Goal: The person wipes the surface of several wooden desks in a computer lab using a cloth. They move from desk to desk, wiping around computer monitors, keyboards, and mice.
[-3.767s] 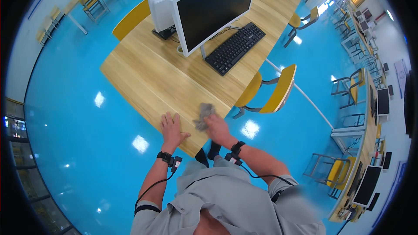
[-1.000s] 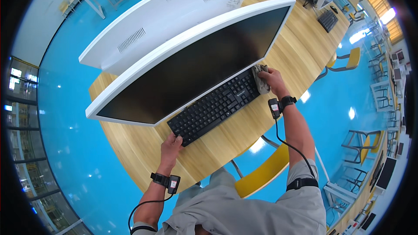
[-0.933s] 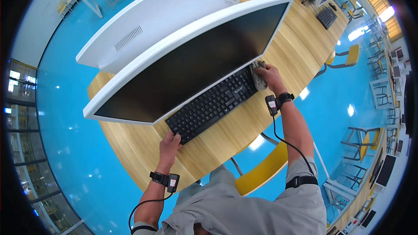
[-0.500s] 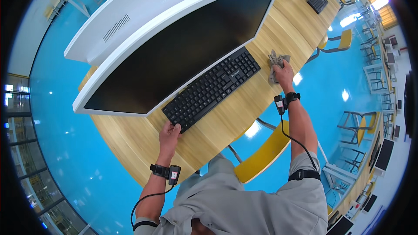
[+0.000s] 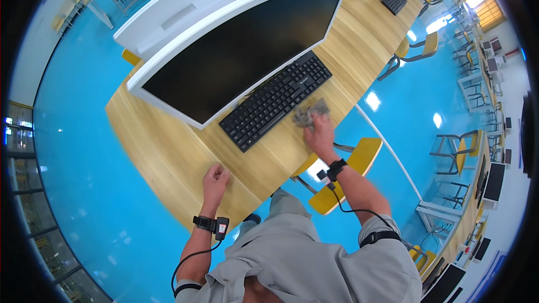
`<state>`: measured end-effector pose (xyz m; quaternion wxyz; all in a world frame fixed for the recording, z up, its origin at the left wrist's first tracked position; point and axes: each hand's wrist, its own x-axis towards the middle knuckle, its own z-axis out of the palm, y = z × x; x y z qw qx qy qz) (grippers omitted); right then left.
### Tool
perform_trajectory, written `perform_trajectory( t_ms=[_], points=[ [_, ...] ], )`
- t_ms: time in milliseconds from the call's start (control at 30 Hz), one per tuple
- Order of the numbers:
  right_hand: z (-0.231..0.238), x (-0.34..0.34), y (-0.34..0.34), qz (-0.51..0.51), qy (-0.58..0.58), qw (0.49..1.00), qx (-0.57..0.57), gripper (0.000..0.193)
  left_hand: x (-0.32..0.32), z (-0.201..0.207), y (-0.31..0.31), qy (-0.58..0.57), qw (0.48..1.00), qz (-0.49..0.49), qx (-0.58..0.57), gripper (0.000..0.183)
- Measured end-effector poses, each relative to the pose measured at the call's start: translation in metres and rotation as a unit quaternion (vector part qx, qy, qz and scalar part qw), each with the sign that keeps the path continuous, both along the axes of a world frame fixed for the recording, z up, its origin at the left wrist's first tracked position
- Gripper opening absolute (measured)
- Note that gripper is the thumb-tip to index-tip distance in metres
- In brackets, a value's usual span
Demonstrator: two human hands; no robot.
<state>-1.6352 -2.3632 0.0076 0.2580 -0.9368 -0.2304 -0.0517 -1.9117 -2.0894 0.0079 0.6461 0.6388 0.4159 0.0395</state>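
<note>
My right hand (image 5: 321, 137) is closed on a crumpled grey cloth (image 5: 310, 113). The cloth lies against the wooden tabletop, just to the right of a black keyboard (image 5: 281, 95). My left hand (image 5: 215, 182) rests near the table's front-left edge, apart from the keyboard's near end, its fingers curled together with nothing visible in them. Behind the keyboard stands a white-framed monitor (image 5: 247, 45) with a dark screen. The keyboard lies at a slant along the monitor's lower edge.
A second white monitor (image 5: 179, 17) stands back to back with the first. Another keyboard (image 5: 394, 3) is farther along the wooden table (image 5: 151, 134). A yellow chair (image 5: 359, 163) stands close by my right arm, over a glossy blue floor (image 5: 78, 118).
My left hand has let go of the keyboard's near corner and come down toward the table edge. My right hand has brought the cloth left and nearer, beside the keyboard.
</note>
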Motion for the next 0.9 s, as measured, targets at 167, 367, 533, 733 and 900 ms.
perform_trajectory(
  t_ms=[167, 367, 533, 733, 900],
  points=[
    [0.012, -0.095, 0.053, 0.130, 0.035, 0.990, 0.029, 0.052, -0.064, -0.003, 0.021, 0.037, 0.991, -0.026, 0.126, 0.050],
    [0.011, -0.207, 0.097, 0.320, 0.091, 0.943, 0.000, 0.053, -0.130, 0.016, 0.041, 0.137, 0.883, -0.126, 0.431, 0.067],
    [0.010, -0.249, 0.105, 0.447, 0.116, 0.887, -0.010, 0.052, -0.144, 0.024, 0.032, 0.172, 0.867, -0.205, 0.420, 0.085],
    [0.010, -0.167, 0.049, 0.366, 0.110, 0.924, -0.009, 0.051, -0.130, 0.030, 0.012, 0.251, 0.841, -0.226, 0.424, 0.106],
    [0.023, -0.056, -0.013, 0.243, 0.072, 0.967, -0.012, 0.044, -0.120, 0.034, 0.014, 0.278, 0.833, -0.243, 0.411, 0.111]
  ],
)
